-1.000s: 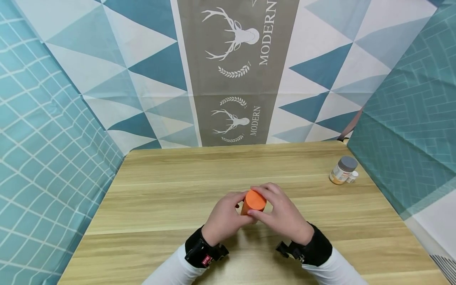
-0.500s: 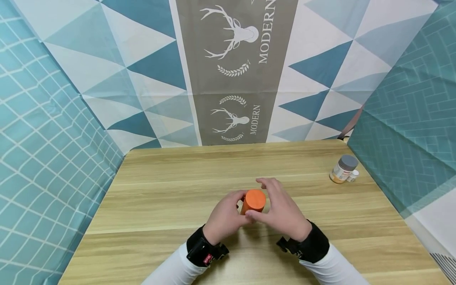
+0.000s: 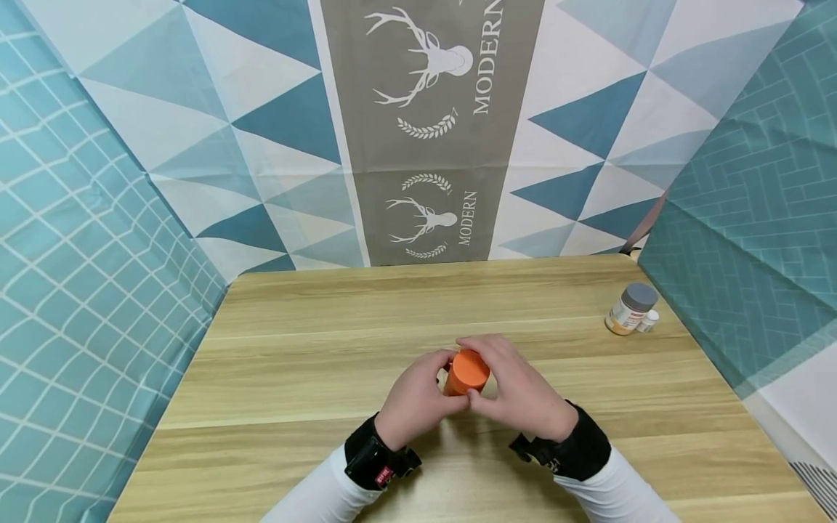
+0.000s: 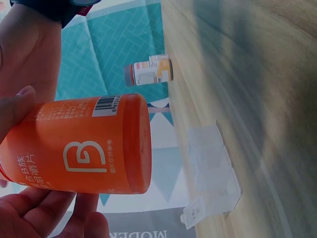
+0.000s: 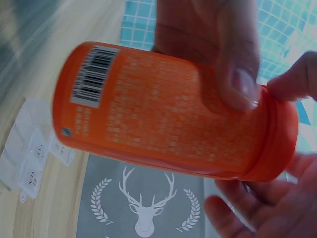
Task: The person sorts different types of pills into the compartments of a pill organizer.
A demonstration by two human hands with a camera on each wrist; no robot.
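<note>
An orange supplement bottle (image 3: 468,374) with an orange cap (image 5: 281,141) is between both hands over the middle of the table, its cap facing up. My left hand (image 3: 412,401) grips the bottle's body, the thumb along its printed side. With curled fingers and thumb, my right hand (image 3: 525,392) holds the cap. The cap sits on the bottle's neck; whether it is loosened I cannot tell. Below the hands, a translucent pill organizer (image 4: 213,168) with a raised lid (image 4: 193,213) lies on the table. Hands and bottle hide most of it in the head view.
Toward the right rear of the wooden table (image 3: 294,341) stands a jar (image 3: 630,311) with a grey lid. A small white bottle (image 3: 647,321) is right beside it. Patterned cloths (image 3: 275,145) hang behind the table and along both sides.
Half a second ago the right fingers were lifted away from the cap; now they have come back around it. The left hand keeps its grip on the bottle, nearly still.
</note>
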